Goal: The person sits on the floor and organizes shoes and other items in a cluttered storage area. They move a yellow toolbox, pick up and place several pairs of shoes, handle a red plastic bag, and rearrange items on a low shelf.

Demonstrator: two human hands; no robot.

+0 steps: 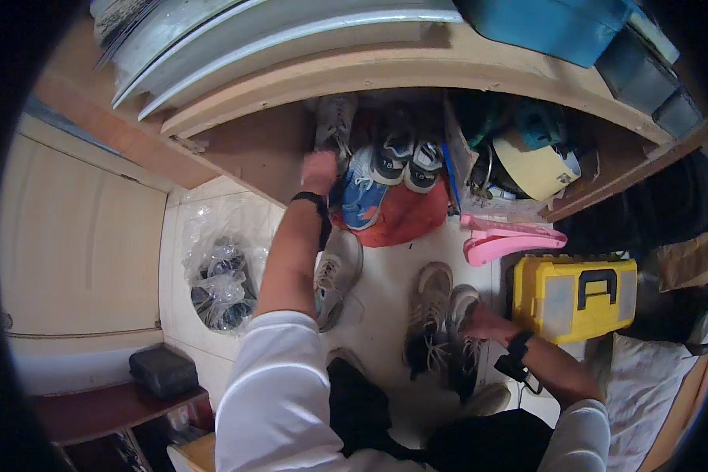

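My left hand reaches into the low wooden shelf, beside a grey laced shoe and a blue sneaker; its fingers are too blurred to read. Right of these, two black-and-white sneakers stand heels outward on a red bag. Down on the floor, my right hand is at the collar of a dark sneaker, which stands against a beige-and-black laced shoe. Whether its fingers grip the sneaker is unclear. A single light grey shoe lies below my left forearm.
A pink plastic item and a yellow toolbox are at the right. Clear plastic bags with dark contents lie left on the tiles. The wooden shelf's edge curves above my hands, under a blue bin. A dark box sits lower left.
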